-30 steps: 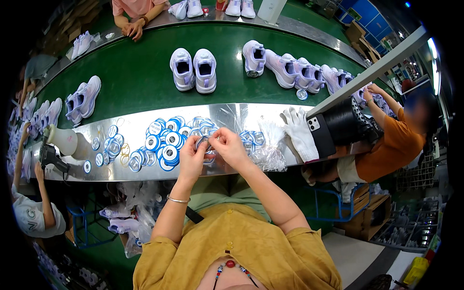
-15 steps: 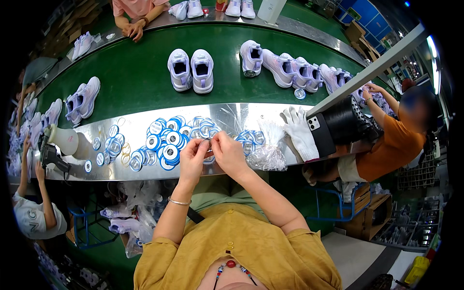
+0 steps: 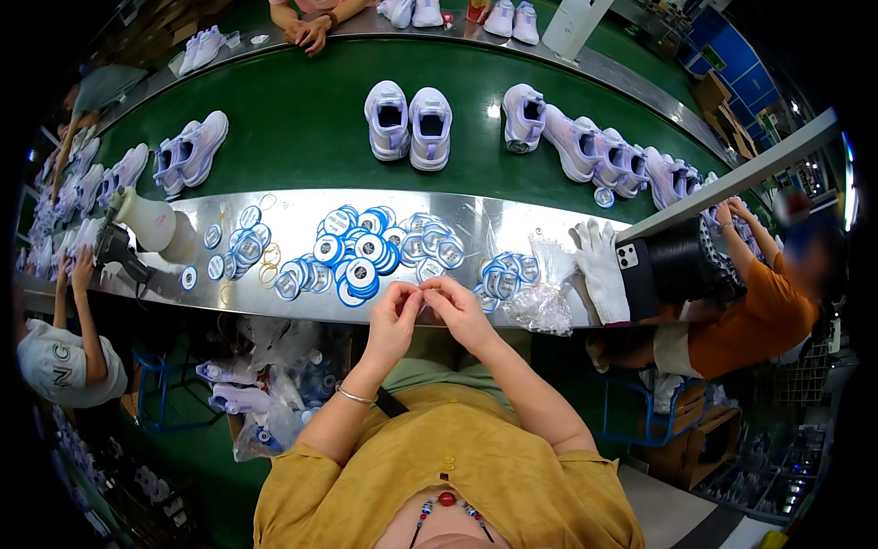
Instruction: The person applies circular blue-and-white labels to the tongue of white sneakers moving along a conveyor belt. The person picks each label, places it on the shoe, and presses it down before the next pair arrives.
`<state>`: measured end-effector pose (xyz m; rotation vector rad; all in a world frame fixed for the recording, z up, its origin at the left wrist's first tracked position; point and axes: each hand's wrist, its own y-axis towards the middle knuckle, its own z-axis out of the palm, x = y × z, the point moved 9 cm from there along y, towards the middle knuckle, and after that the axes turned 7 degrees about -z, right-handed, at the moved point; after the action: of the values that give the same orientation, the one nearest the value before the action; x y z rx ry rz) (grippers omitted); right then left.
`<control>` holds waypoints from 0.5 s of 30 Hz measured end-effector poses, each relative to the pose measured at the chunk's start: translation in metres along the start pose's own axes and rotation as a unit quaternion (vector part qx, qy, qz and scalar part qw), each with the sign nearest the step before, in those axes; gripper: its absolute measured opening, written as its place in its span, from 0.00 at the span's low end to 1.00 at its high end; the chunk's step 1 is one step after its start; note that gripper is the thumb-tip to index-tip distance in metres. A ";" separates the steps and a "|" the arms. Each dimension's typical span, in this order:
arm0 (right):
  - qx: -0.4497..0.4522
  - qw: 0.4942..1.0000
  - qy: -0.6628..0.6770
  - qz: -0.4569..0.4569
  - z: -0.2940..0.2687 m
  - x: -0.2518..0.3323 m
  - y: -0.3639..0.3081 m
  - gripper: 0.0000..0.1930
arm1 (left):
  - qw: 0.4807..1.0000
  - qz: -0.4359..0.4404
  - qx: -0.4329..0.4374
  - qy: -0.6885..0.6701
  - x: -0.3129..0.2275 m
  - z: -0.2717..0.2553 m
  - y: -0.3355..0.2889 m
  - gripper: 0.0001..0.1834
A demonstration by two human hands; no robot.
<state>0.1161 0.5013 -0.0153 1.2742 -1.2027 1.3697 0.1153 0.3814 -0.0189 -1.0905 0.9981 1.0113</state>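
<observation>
My left hand and my right hand meet at the fingertips over the near edge of the metal bench. Both are closed in a pinch, and whatever lies between the fingers is too small to make out. Just beyond them is a heap of round blue-rimmed tags, with another pile of round tags to its right. More round tags lie right of my right hand, beside a bundle of clear plastic strands. A smaller group of tags sits to the left, near loose rubber bands.
Pale lilac sneakers stand on the green belt. A white glove, a phone and a black cylinder lie at right. At left is a tool with a white cup. Co-workers sit on both sides and opposite.
The view has shifted, so the bench things appear farther right. My hands have drawn back toward the bench's near edge, and their fingertips have come closer together.
</observation>
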 end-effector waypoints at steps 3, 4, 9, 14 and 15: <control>0.075 0.990 0.086 0.088 0.017 0.002 0.003 0.06 | 0.995 0.056 -0.034 0.081 -0.017 -0.011 -0.006 0.03; 0.084 0.989 0.089 0.085 0.018 0.002 0.003 0.06 | 0.989 0.081 -0.047 0.115 -0.023 -0.015 -0.009 0.03; 0.045 0.994 -0.102 -0.001 0.011 -0.005 0.012 0.07 | 0.903 0.203 -0.189 0.328 -0.063 -0.059 -0.013 0.08; 0.032 0.990 -0.135 0.000 0.021 0.002 0.015 0.07 | 0.822 0.194 -0.206 0.493 -0.061 -0.077 0.012 0.17; 0.031 0.989 -0.144 -0.003 0.023 0.004 0.016 0.07 | 0.821 0.198 -0.208 0.493 -0.059 -0.079 0.013 0.17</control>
<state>0.1035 0.4766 -0.0127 1.5577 -1.3562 1.2566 0.0786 0.2983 0.0218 -1.9109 1.9607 1.0031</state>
